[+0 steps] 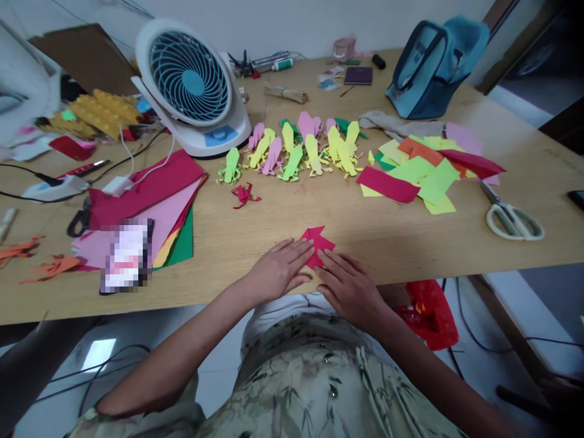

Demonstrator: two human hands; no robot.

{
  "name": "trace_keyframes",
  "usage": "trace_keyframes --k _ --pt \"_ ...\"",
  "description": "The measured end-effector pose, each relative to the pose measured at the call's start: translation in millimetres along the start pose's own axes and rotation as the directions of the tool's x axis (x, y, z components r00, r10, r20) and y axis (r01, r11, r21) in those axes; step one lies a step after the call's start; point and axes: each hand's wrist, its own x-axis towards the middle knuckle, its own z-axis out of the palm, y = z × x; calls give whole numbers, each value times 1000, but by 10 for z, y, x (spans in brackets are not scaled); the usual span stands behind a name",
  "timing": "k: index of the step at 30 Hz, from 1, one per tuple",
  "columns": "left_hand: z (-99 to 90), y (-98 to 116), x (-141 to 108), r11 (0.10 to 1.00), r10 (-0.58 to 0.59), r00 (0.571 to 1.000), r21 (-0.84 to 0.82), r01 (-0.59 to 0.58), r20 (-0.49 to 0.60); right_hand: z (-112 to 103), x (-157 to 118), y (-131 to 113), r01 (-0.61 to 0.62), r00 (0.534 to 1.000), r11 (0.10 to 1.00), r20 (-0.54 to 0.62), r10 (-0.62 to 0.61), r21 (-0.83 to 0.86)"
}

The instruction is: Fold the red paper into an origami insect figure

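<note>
A small folded red paper with pointed flaps lies on the wooden table near its front edge. My left hand rests flat with extended fingertips on the paper's left side. On its lower right side, the fingertips of my right hand press down, fingers stretched out. Both hands partly cover the paper. Beyond them sits a red folded paper figure with thin curled limbs. Behind it stand several green, yellow and pink paper figures in a cluster.
Loose coloured sheets and scissors are at the right. A white fan stands at the back left, a blue bag at the back right. Large papers lie left, partly under a phone. A power strip has cables.
</note>
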Motion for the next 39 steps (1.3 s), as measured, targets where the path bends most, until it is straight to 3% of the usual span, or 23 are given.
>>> trace_keyframes --k 9,16,25,32,36,39 --pt "-50 -5 11 998 -64 986 24 61 155 4 0 2 -5 1000 1000 -9 5 26" --pt "-20 9 53 991 -133 976 47 126 173 2 18 4 -12 1000 1000 -1 12 25" --pt "-83 -33 184 975 -208 968 -50 217 137 5 20 9 -1 1000 1000 -20 1 21" --pt "-203 -116 220 956 -221 955 -151 252 198 6 13 11 -6 1000 1000 1 6 28" --pt "-226 -226 270 926 -326 943 -178 334 72 5 12 9 -16 1000 999 1 16 36" --pt "-150 -306 433 882 -467 883 -93 463 -34 -1 14 9 -17 1000 999 9 17 35"
